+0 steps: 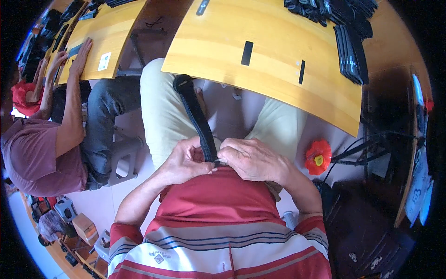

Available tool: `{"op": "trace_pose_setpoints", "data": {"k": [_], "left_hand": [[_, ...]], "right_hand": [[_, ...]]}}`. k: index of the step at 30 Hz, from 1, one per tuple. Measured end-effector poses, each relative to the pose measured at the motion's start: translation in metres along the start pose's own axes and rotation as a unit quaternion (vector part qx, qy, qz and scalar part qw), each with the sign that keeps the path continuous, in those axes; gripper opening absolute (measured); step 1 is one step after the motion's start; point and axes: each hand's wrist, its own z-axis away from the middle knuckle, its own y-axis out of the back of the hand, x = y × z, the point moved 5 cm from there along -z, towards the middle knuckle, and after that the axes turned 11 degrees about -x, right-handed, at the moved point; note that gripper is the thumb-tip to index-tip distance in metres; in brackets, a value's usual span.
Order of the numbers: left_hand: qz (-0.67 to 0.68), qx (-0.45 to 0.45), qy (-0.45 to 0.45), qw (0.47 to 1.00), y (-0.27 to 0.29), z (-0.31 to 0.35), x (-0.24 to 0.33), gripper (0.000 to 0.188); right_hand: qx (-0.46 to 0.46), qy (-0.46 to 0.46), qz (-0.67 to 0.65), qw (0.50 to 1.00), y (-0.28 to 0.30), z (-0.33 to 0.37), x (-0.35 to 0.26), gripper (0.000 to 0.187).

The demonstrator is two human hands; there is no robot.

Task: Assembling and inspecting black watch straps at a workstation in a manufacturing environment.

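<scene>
A long black fabric strap lies over my lap, its rounded far end resting on my left thigh near the table edge. My left hand is closed on the strap's near end, thumb and fingers pinching it. Right beside it, my right hand is closed too, fingertips pressed together at the same end. A tiny pale piece shows between the fingertips of both hands; too small to name.
Ahead stands a yellow wooden table with two short black strips and stacks of black straps at its far right. A red flower-shaped object is to the right. On the left, a co-worker sits at another table.
</scene>
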Motion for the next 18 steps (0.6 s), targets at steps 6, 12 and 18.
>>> {"op": "trace_pose_setpoints", "data": {"k": [6, 12, 18], "left_hand": [[0.045, 0.06, -0.025, 0.997, 0.012, 0.018, -0.005, 0.021], [0.044, 0.033, -0.077, 0.996, 0.01, 0.008, -0.043, 0.025], [0.018, 0.054, -0.111, 0.992, 0.008, 0.012, -0.034, 0.022]], "right_hand": [[0.071, 0.034, -0.001, 0.997, -0.002, -0.015, -0.015, 0.014], [0.162, 0.072, 0.086, 0.98, -0.009, -0.016, -0.032, 0.027], [0.101, 0.118, 0.136, 0.979, -0.007, -0.026, -0.044, 0.034]]}}
